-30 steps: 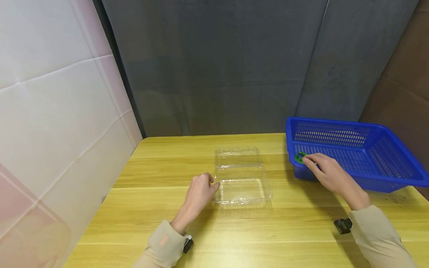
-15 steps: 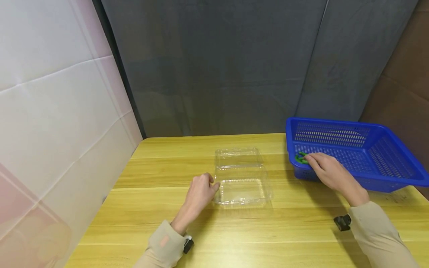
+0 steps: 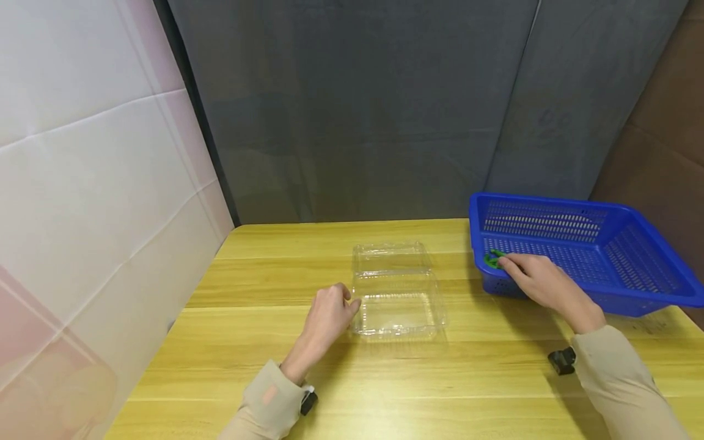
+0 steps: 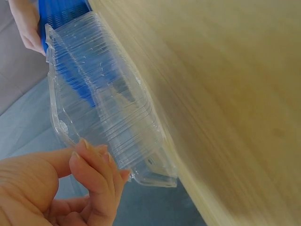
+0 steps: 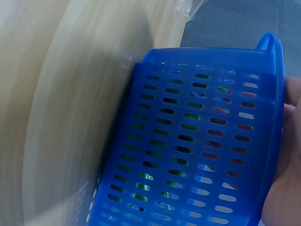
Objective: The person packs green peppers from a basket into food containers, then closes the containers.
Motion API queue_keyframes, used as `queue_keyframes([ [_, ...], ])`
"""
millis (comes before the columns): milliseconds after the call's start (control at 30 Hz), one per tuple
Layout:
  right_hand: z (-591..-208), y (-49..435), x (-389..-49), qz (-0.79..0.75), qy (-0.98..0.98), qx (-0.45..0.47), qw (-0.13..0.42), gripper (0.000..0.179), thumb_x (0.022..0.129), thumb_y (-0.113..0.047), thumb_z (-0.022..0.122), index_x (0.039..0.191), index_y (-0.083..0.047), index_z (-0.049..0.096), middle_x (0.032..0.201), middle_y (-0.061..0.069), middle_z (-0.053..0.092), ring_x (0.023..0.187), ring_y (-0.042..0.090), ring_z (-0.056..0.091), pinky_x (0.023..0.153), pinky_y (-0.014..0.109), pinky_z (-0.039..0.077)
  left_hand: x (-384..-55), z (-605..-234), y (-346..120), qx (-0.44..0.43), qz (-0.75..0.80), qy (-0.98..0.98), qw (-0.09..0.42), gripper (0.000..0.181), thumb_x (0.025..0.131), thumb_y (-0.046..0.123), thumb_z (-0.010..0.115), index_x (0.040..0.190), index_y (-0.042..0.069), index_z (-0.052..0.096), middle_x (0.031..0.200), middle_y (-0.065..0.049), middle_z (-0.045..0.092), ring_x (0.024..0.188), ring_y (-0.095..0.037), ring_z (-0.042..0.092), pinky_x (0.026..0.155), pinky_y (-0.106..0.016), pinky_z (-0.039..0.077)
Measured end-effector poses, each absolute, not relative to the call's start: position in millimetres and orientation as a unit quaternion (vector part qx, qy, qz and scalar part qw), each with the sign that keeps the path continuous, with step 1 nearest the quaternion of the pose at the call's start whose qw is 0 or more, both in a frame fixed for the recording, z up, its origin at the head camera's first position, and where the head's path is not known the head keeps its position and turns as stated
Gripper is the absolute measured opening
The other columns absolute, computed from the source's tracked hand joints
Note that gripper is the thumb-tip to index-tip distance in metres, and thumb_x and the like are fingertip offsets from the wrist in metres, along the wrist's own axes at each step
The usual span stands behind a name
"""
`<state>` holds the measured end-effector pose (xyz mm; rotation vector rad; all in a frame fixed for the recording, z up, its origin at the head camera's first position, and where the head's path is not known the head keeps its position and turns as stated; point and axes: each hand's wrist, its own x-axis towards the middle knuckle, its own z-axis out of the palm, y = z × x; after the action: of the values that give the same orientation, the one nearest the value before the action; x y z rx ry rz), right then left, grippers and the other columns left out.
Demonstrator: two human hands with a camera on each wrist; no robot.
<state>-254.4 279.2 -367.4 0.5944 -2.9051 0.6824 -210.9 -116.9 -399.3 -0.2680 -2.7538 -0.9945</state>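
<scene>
My left hand (image 3: pixel 328 315) pinches the left side of a clear plastic clamshell container (image 3: pixel 396 313), which lies unfolded on the table with its lid towards the back. In the left wrist view, bent fingers and thumb (image 4: pixel 80 150) meet at the container's rim. Over the near left corner of a blue perforated basket (image 3: pixel 550 199) reaches my right hand (image 3: pixel 541 282), its fingers down inside. Thumb and forefinger are right at a small bright green thing (image 3: pixel 491 260); I cannot tell whether they grip it. From the right wrist, the basket wall (image 5: pixel 207 59) hides the fingertips.
Green shows through several slots low in the basket wall. The wood-grain table (image 3: pixel 264 263) ends at a grey cloth backdrop (image 3: pixel 352 122). A white panel (image 3: pixel 99 183) stands at the left, a brown one (image 3: pixel 665 122) at the right behind the basket.
The right hand shifts only slightly over the green thing at the basket's corner. The left hand and the clamshell container stay where they were.
</scene>
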Motion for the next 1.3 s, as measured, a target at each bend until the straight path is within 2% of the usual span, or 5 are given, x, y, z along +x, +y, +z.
queue_keyframes([
  [300,-364.5,280.9,-259.0,0.215,-0.956,0.197,0.038,0.036,0.11,-0.031,0.043,0.088,-0.012,0.064,0.073,0.0,0.054,0.071,0.019,0.05,0.066,0.038,0.042,-211.4,-399.2,-117.4,-0.086,-0.334,-0.934,0.093,0.022,0.092,0.007,0.072,0.097,-0.014,0.067,0.065,-0.012,0.065,0.04,-0.006,0.054,0.034,-0.018,0.044],
  [533,-362.8,281.0,-259.9,0.22,-0.957,0.188,0.026,0.036,0.11,-0.031,0.043,0.086,-0.01,0.061,0.068,0.0,0.045,0.064,0.017,0.042,0.062,0.034,0.036,-211.8,-398.3,-117.3,-0.084,-0.335,-0.934,0.092,0.023,0.092,0.008,0.073,0.098,-0.014,0.067,0.067,-0.012,0.066,0.041,-0.007,0.054,0.035,-0.019,0.045],
  [833,-361.7,280.4,-265.1,0.208,-0.961,0.181,0.004,0.036,0.11,-0.032,0.044,0.104,-0.006,0.069,0.082,0.0,0.06,0.075,0.018,0.052,0.068,0.038,0.043,-211.9,-400.3,-118.0,-0.085,-0.336,-0.933,0.092,0.022,0.092,0.008,0.072,0.096,-0.013,0.067,0.064,-0.01,0.065,0.041,-0.007,0.054,0.034,-0.019,0.045],
  [1033,-359.9,281.1,-267.2,0.213,-0.961,0.179,-0.008,0.036,0.11,-0.033,0.044,0.1,-0.008,0.067,0.075,0.0,0.053,0.07,0.017,0.046,0.064,0.034,0.038,-212.3,-399.7,-118.3,-0.085,-0.334,-0.934,0.097,0.023,0.091,0.008,0.073,0.096,-0.013,0.067,0.067,-0.012,0.066,0.042,-0.008,0.054,0.035,-0.019,0.045],
  [1300,-358.1,281.7,-268.9,0.214,-0.961,0.177,-0.012,0.036,0.109,-0.033,0.046,0.099,-0.007,0.068,0.078,0.0,0.056,0.07,0.018,0.047,0.063,0.033,0.038,-212.8,-398.4,-118.2,-0.087,-0.325,-0.936,0.102,0.023,0.091,0.009,0.074,0.095,-0.013,0.068,0.068,-0.014,0.066,0.042,-0.007,0.051,0.035,-0.018,0.042],
])
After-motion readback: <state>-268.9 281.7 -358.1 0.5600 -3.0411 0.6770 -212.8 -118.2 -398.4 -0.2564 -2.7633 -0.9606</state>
